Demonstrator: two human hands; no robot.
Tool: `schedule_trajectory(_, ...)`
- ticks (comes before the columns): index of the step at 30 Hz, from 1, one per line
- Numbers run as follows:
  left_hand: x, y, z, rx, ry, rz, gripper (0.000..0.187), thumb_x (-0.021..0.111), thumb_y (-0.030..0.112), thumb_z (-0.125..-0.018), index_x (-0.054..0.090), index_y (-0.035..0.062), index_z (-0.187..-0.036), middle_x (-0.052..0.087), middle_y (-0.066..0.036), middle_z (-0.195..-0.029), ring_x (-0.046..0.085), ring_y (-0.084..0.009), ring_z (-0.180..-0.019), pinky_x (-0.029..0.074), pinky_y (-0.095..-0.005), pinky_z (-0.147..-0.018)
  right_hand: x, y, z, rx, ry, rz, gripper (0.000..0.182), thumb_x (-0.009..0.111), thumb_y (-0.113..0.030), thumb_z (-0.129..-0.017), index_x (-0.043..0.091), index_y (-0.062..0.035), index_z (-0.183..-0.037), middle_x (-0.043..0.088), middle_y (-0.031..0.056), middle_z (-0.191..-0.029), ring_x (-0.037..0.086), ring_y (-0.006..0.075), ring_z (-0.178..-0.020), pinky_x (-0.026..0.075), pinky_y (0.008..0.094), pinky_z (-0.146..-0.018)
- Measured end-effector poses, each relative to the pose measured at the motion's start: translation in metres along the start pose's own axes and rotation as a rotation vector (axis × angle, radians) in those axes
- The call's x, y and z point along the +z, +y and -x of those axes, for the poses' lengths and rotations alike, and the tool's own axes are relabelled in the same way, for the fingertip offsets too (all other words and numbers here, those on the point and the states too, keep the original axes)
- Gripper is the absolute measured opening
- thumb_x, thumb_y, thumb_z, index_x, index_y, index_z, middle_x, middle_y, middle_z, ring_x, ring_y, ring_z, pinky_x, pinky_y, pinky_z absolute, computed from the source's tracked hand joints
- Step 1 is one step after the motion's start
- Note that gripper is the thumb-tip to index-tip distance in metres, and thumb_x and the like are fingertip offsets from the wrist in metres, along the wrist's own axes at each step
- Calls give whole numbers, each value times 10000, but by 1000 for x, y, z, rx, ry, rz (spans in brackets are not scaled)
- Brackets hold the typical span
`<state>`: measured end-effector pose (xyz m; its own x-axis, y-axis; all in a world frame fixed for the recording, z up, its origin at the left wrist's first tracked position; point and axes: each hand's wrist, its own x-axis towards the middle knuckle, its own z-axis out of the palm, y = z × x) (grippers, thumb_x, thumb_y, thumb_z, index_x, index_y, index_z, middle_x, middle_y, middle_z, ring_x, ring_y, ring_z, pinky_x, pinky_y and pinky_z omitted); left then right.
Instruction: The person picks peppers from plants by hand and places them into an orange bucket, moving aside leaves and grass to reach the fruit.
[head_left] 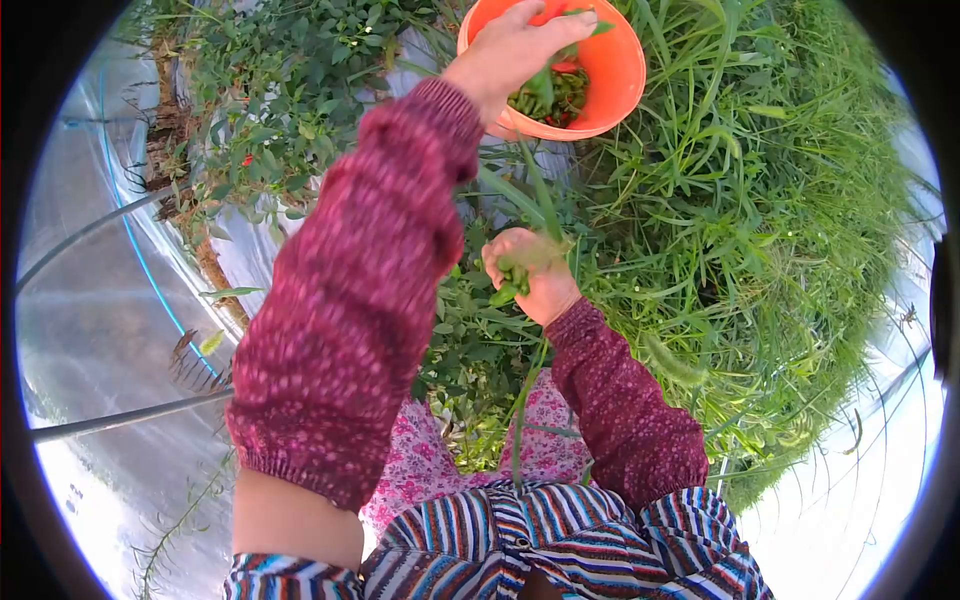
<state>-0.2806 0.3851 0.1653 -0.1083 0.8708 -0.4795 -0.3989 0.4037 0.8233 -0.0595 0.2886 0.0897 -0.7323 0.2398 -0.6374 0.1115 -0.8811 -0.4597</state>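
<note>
An orange bucket (622,75) stands at the top centre, with green and some red peppers (560,98) in its bottom. My left hand (515,52) is over the bucket's left rim with its fingers spread, and a green leaf or pepper lies near its fingertips. Below the bucket, my right hand (532,272) is curled around several small green peppers (512,283), which show at its palm side. Long grass blades pass beside this hand.
Leafy pepper plants (290,90) with a few red fruits grow at the upper left. Tall grass (760,220) fills the right side. Clear plastic sheeting (90,340), a blue line and metal hoops (130,418) are at the left. My patterned trouser legs (545,430) are below.
</note>
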Motion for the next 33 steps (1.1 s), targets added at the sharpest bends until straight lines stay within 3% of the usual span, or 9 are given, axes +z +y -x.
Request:
schedule_trajectory(3, -4, -4, -14, 45, 61, -214, 841, 589, 374, -861, 105, -21, -1425, 137, -207, -1474, 196, -305, -1355, 236, -373, -1080, -9, -14, 7, -99, -27, -212, 202, 596, -277, -849, 510, -94, -859, 514, 42, -845, 481, 150, -729, 397, 262, -605)
schedule_trajectory(4, -9, -27, -20, 366, 73, -285, 538, 620, 289, -844, 446, 23, -1278, 530, -53, -1169, 532, -132, -988, 440, -279, -809, -14, -19, 9, -83, -37, -313, 191, 602, -266, -844, 523, -92, -842, 525, 49, -855, 496, 157, -733, 411, 272, -626)
schedule_trajectory(10, -48, -105, 81, -198, -92, -142, 277, 580, 230, -868, 611, 77, -1096, 643, -29, -952, 611, -130, -843, 483, -263, -783, -28, -28, 18, -69, 78, -291, 144, 574, -212, -842, 523, -80, -817, 531, 53, -829, 509, 168, -712, 418, 281, -635)
schedule_trajectory(14, -92, -218, 143, -94, -34, -879, 359, 612, 213, -820, 584, 95, -1157, 591, -141, -1128, 583, -252, -1005, 458, -319, -882, -31, -21, 13, -123, 151, -222, 231, 563, -258, -868, 547, -73, -1004, 552, 53, -838, 494, 130, -676, 396, 246, -600)
schedule_trajectory(16, -83, -248, 180, -342, -163, -1099, 414, 619, 188, -788, 559, 114, -1192, 532, -164, -1207, 544, -299, -1067, 437, -362, -922, -32, -23, 9, 14, 357, 264, 388, 576, -262, -882, 492, -89, -1219, 558, 16, -808, 525, 95, -696, 424, 244, -586)
schedule_trajectory(17, -77, -263, 199, -352, -208, -1078, 433, 614, 175, -784, 543, 113, -1207, 525, -158, -1207, 541, -310, -1064, 439, -365, -920, -32, -19, 7, 19, 351, 266, 388, 576, -262, -882, 492, -89, -1219, 558, 16, -808, 525, 95, -696, 424, 244, -586)
schedule_trajectory(19, -65, -280, 224, -365, -248, -1048, 452, 608, 163, -780, 526, 113, -1222, 518, -151, -1206, 538, -320, -1062, 441, -368, -919, -35, -10, -3, 83, 460, 952, 552, 603, -204, -870, 373, -92, -1358, 573, 15, -825, 544, 89, -738, 438, 244, -622)
schedule_trajectory(25, -54, -295, 256, -185, -226, -909, 489, 593, 127, -782, 459, 115, -1253, 505, -142, -1133, 552, -330, -993, 468, -393, -838, -10, -15, -31, 101, 291, 891, 472, 625, -204, -832, 471, -45, -1249, 591, 34, -855, 541, 102, -745, 441, 242, -622)
schedule_trajectory(33, -42, -289, 248, -152, -326, -929, 476, 554, 120, -799, 430, 73, -1256, 527, -156, -1046, 561, -329, -966, 473, -414, -807, -2, -69, -96, -231, 255, -180, 241, 602, -257, -867, 576, -64, -1008, 606, 28, -879, 574, 134, -774, 444, 248, -578)
